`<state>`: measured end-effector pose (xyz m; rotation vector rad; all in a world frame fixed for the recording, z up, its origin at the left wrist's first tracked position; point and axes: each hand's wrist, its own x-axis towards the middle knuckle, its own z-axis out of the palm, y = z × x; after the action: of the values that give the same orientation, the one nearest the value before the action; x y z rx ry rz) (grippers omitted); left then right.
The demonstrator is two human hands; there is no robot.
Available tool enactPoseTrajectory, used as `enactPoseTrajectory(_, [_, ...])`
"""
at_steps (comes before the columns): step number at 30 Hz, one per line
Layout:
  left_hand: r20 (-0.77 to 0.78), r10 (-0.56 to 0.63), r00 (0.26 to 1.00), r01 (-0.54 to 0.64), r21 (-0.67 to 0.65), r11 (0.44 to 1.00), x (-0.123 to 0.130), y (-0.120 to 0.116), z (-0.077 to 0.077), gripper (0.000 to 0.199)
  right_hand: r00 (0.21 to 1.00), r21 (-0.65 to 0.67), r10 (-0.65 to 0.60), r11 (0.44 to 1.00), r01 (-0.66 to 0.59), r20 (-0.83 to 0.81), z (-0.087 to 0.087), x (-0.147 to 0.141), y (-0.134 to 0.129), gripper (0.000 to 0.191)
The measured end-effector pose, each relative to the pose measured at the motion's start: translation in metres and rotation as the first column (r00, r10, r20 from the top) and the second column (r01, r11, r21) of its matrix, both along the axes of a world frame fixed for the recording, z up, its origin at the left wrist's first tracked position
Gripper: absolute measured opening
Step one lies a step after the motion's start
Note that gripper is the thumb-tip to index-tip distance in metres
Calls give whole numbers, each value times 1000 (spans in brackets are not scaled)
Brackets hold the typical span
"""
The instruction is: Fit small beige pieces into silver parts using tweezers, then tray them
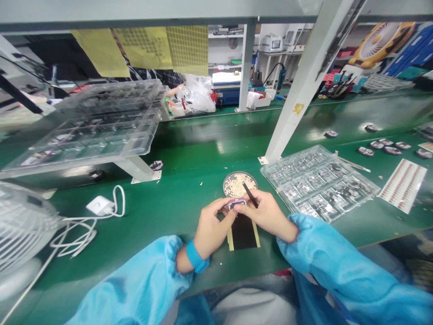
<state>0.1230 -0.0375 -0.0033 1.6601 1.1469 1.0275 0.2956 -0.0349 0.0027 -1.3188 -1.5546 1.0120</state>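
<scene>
My left hand [213, 225] is closed on a small purple-rimmed device housing [237, 201] with pale and dark parts inside. My right hand [267, 213] keeps dark tweezers [249, 195] between thumb and fingers, and its thumb presses on the housing too. Under the hands lies a black mat [244, 234] edged with yellow tape. Just beyond them is a round dish [239, 177] full of tiny beige pieces. A clear compartment tray [320, 180] with many small metallic parts rests right of my right hand.
A white fan [23, 230] and a white charger with cable [101, 205] are at left. Stacked clear trays [101, 135] stand on a raised shelf. A slanted white post [294, 90] rises behind the parts tray. Several similar housings [385, 143] and a label sheet [404, 185] lie at right.
</scene>
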Motion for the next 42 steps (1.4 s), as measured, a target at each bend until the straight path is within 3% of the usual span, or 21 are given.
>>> enactPoseTrajectory(5, [-135,-31,990,51,147,988,-5,5,-4,22,994,317,12,947,-47,112,5,12,3,14])
enactPoseTrajectory(10, [-184,-36,982,68,171,983,-7,5,-8,25,962,449,159,860,-245,220,-3,21,3,9])
enactPoseTrajectory(15, [-235,-48,971,92,180,979,-8,4,-7,29,942,465,155,838,-285,299,-11,24,2,18])
enactPoseTrajectory(22, [-266,-50,963,104,193,976,-9,4,-7,26,943,474,176,829,-296,281,-10,23,1,20])
enactPoseTrajectory(33, [-279,-66,958,122,187,975,-8,4,-6,27,932,373,191,877,-303,308,-8,22,1,10])
enactPoseTrajectory(36, [-286,-40,957,94,178,980,-12,8,-10,27,965,364,83,916,-172,249,-6,26,5,9])
enactPoseTrajectory(38, [-273,9,962,39,172,984,-16,16,-15,29,955,364,-36,928,-77,294,-5,32,8,11])
enactPoseTrajectory(42, [-236,165,958,-112,220,969,-34,52,-24,28,913,375,-149,927,-4,380,-10,46,14,13])
